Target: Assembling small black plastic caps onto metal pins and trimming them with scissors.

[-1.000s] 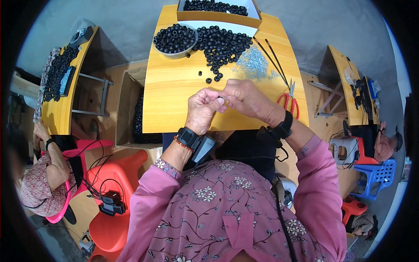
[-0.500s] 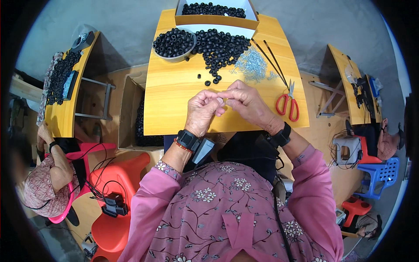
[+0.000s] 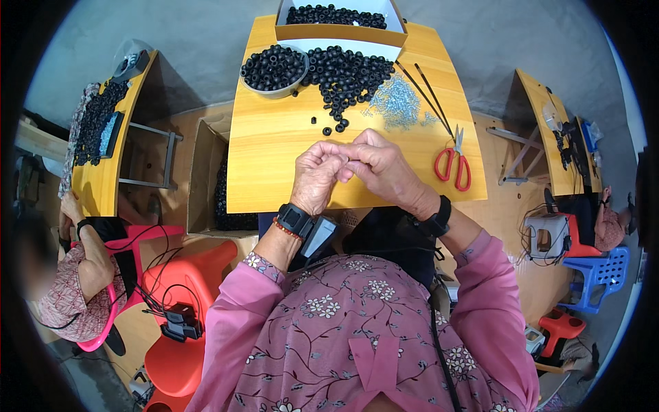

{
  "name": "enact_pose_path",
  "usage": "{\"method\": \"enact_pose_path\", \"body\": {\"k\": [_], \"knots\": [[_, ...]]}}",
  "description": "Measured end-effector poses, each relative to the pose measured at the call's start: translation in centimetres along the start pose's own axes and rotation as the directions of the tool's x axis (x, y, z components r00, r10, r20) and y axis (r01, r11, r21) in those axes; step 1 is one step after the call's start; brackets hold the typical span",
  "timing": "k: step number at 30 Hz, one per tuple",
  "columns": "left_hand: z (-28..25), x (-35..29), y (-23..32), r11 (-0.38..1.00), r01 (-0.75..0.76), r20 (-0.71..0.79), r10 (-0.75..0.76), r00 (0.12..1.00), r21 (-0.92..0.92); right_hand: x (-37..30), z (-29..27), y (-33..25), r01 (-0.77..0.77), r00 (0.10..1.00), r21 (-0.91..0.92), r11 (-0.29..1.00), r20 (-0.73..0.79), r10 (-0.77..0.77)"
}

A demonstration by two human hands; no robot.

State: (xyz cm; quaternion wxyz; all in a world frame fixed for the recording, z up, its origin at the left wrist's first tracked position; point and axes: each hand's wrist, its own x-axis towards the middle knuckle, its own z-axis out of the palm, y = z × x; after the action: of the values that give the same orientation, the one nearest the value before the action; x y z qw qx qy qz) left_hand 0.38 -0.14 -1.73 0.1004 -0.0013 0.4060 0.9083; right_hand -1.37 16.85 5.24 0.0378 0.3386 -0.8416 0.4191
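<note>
My left hand [image 3: 317, 172] and my right hand [image 3: 384, 165] meet above the near half of the yellow wooden table [image 3: 268, 172]. Thumbs and fingers of both are pinched together, tip to tip. Whatever lies between them is too small or hidden to name. Just beyond the hands, a few loose black beads [image 3: 327, 130] rest on the wood, trailing from a larger heap of black beads [image 3: 350, 72]. Right of that heap is a scatter of small clear-blue pieces [image 3: 398, 101]. Scissors with red handles [image 3: 453, 165] lie to the right, blades pointing away.
A round tub [image 3: 274, 91] full of black beads stands at the far left, and a cardboard box [image 3: 405, 33] of beads at the back. Two thin black sticks [image 3: 429, 96] lie near the scissors. An open carton [image 3: 199, 172] is on the floor at left; a co-worker [image 3: 82, 275] sits beyond.
My right hand has shifted slightly, its fingers drawing closer against my left fingertips. The things on the table have stayed where they were.
</note>
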Motion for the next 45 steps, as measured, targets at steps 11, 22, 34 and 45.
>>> {"method": "enact_pose_path", "body": {"k": [11, 22, 34, 45], "knots": [[0.8, -0.1, 0.0, 0.998, -0.014, -0.055, 0.011, 0.998, -0.058, 0.8, -0.3, -0.7, 0.084, 0.995, -0.181, 0.98, 0.064, -0.074], [1.7, -0.3, 0.6, 0.998, 0.03, -0.127, -0.022, 0.992, 0.061, 0.0, -0.3, 0.7, 0.058, 0.991, -0.317, 0.947, 0.134, -0.016], [2.2, -0.3, -0.2, 0.971, 0.005, -0.096, 0.018, 0.995, 0.239, -0.6, -0.4, 0.7, 0.114, 0.99, -0.358, 0.927, 0.121, -0.074], [2.3, -0.1, -0.9, 0.891, 0.005, -0.1, 0.045, 0.994, 0.454, -1.1, -0.6, 1.2, 0.123, 0.96, -0.42, 0.899, 0.279, -0.001]]}}
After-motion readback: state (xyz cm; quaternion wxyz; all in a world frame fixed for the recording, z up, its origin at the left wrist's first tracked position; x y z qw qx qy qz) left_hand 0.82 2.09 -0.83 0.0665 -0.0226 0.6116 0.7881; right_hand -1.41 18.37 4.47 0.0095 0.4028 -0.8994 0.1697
